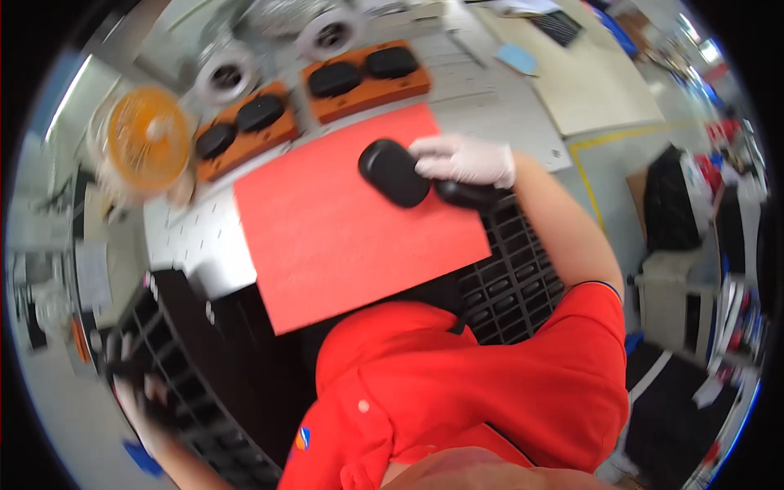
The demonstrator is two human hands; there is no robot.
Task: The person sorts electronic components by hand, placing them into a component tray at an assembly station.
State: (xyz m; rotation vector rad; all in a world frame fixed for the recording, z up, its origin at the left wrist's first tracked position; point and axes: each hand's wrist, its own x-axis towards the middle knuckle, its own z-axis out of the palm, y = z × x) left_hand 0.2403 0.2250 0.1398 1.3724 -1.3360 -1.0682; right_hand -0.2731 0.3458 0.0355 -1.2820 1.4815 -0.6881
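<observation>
Silver-grey bench (pixel 192 241) carries a red sheet (pixel 351 253), whose near edge seems to overhang. The right grip (pixel 465 159), gloved, lays its fingers against a black oval piece (pixel 394 173) just left of it; a second black piece (pixel 465 196) sits under its palm. Whether it pinches either, I cannot tell; the left grip (pixel 132 396) is too blurred. A careless push nearward could tip the second piece toward the black crate (pixel 514 278) below the right grip. Leftward, the sheet gives open room.

Workshop: orange fixtures (pixel 369 99), yellow floor line (pixel 585 186)
</observation>
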